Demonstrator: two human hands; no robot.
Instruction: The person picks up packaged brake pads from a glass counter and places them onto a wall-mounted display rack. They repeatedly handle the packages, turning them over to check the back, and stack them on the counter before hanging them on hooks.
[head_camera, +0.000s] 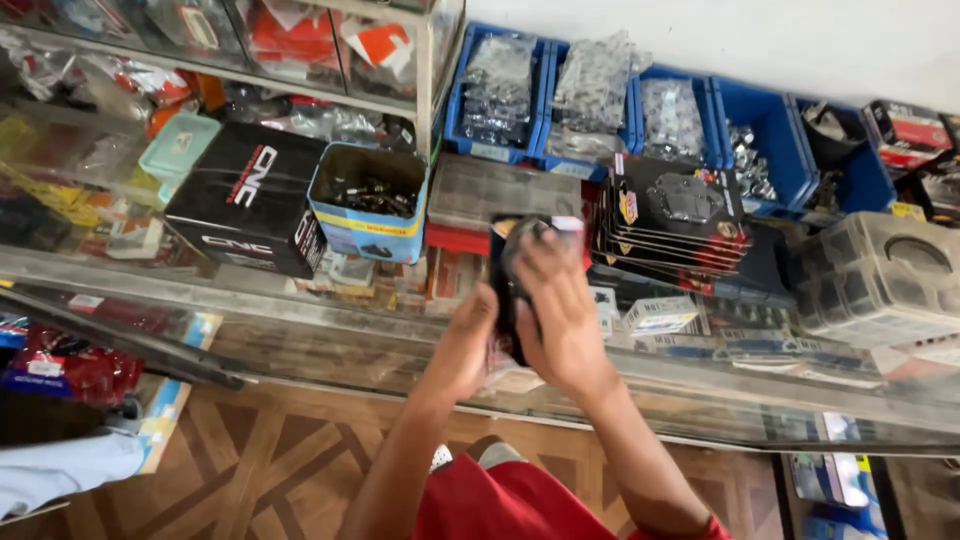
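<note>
Both hands, left (465, 345) and right (560, 310), clasped around a dark packet (505, 285) above the glass counter's front edge (300, 330).

bins (770, 135): blue
box (245, 195): black — white and red lettering
tin (368, 215): light blue, yellow band
floor (270, 455): brown — geometric wood pattern
shirt (500, 505): red

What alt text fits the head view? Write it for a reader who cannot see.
Two hands, the left hand and right hand, hold a dark flat package above a glass counter. Behind it sit a black box, a small tub of metal parts and blue bins of bagged hardware.
</note>
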